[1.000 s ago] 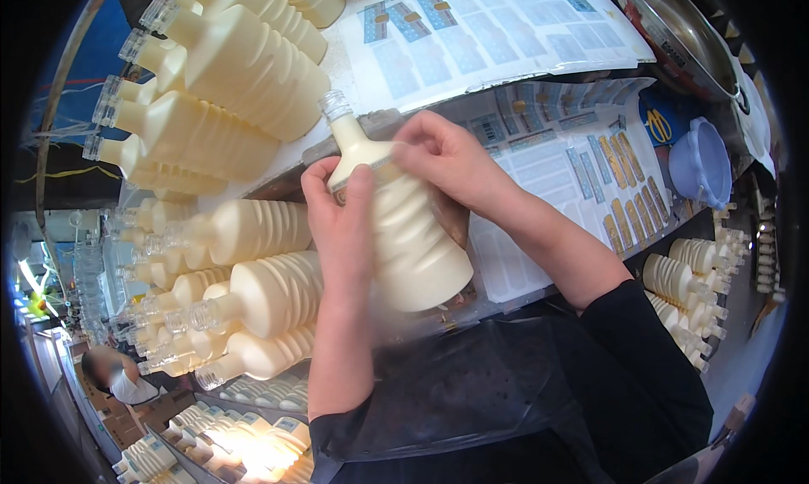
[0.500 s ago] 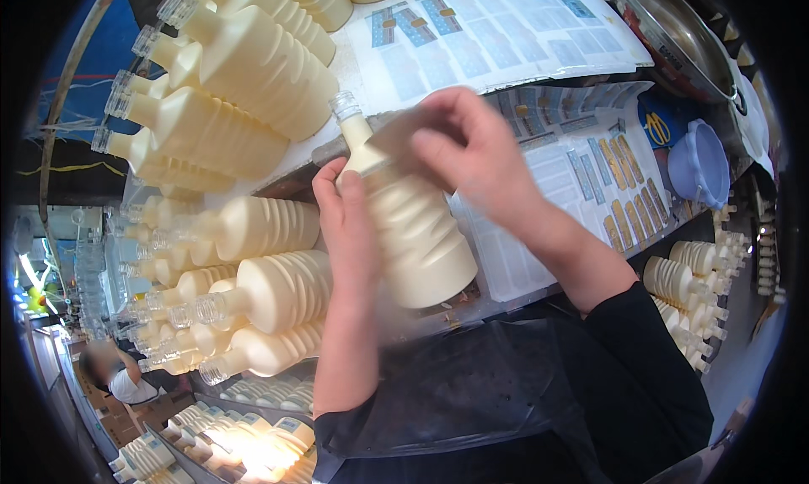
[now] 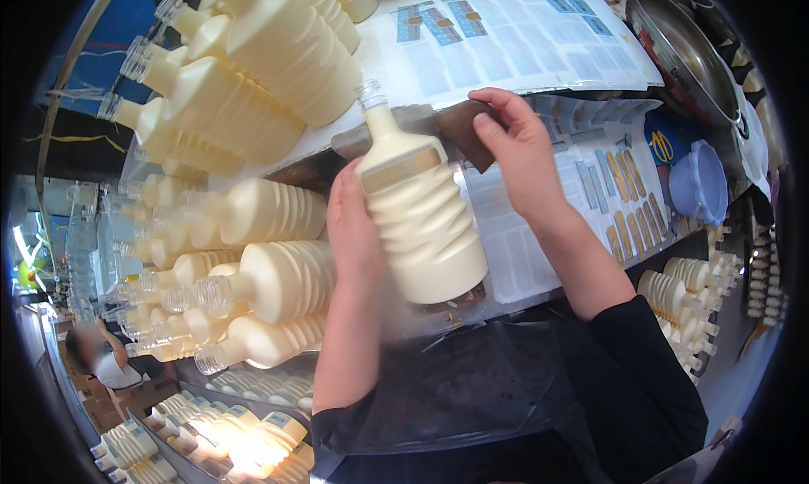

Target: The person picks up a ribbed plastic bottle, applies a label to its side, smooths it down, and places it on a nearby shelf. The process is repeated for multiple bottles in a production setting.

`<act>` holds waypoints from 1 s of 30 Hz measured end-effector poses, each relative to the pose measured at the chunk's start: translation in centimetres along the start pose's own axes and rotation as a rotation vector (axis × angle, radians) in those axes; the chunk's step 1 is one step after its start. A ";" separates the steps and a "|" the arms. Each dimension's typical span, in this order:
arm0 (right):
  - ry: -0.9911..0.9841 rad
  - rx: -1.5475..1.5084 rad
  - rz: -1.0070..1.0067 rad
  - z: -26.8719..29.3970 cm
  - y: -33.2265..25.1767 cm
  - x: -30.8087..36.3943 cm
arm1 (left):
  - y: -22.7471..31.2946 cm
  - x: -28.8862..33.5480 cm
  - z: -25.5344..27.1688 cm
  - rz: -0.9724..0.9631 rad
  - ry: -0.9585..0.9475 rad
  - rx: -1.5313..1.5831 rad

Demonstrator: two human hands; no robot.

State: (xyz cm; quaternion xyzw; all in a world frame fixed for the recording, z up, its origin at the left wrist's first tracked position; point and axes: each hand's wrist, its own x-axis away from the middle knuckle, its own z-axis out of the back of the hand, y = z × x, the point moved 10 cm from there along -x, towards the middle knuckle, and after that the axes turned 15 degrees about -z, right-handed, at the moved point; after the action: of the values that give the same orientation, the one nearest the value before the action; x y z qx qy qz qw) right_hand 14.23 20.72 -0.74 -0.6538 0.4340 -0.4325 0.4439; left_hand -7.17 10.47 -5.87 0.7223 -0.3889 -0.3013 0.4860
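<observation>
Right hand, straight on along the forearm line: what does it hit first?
Past the brown flat piece in its grip, the right hand would probably meet the upper label sheet; height is unclear, so it might pass over it.

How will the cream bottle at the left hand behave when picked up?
The cream bottle is probably stiff, showing no dent beside the left hand. Its clear, threaded mouth suggests glass, so perhaps fragile. Its ridges might aid grip.

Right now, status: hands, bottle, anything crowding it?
Left hand against cream bottle, on its left side. Right hand pinching flat brown piece beside bottle's shoulder. Strip across upper front. Stacked bottles close on left.
</observation>
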 end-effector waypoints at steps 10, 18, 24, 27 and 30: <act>-0.052 0.629 -0.097 -4.6 0.2 0.9 | 0.6 0.3 -1.4 0.020 -0.053 0.033; -0.049 0.542 -0.139 -4.2 1.3 0.5 | 0.7 0.3 -1.6 0.012 -0.071 0.029; -0.029 0.563 -0.106 -4.2 1.0 0.6 | 0.6 0.3 -1.6 0.016 -0.062 0.063; -0.024 0.561 -0.103 -4.2 1.2 0.6 | 0.6 0.2 -1.6 0.010 -0.067 0.058; -0.023 0.566 -0.108 -4.2 1.2 0.7 | 0.7 0.2 -1.6 -0.007 -0.079 0.046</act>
State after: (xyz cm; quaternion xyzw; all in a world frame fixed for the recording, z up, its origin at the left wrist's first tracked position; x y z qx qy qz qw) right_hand 10.20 18.94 -0.74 -0.5310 0.2556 -0.5522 0.5898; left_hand -5.97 10.94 -4.72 0.7221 -0.4123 -0.3222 0.4525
